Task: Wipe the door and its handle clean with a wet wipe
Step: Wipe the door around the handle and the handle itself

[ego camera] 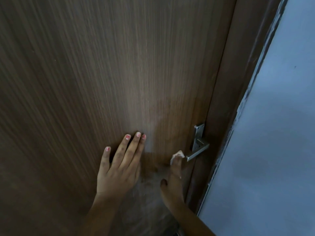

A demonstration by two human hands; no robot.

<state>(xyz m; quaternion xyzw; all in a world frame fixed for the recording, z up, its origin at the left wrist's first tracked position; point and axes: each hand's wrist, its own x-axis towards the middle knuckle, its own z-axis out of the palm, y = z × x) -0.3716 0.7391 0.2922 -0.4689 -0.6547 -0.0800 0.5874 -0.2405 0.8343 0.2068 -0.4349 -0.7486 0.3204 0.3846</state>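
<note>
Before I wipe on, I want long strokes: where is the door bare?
Bare door lies above and left of the left hand. It is crowded between that hand and the handle, where the right hand presses the wipe.

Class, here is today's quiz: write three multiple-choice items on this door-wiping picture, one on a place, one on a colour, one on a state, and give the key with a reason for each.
1. Where is the wet wipe?
A. At the right hand's fingertips, by the handle's free end
B. Under the left hand
C. On the floor

2. What colour is the door?
A. White
B. Brown wood grain
C. Green

3. How is the left hand?
A. Clenched in a fist
B. Gripping the handle
C. Open, flat on the door

Key: 1 A, the white wipe shows at those fingertips; 2 B, dark streaked brown panel; 3 C, fingers spread on the wood.
</note>
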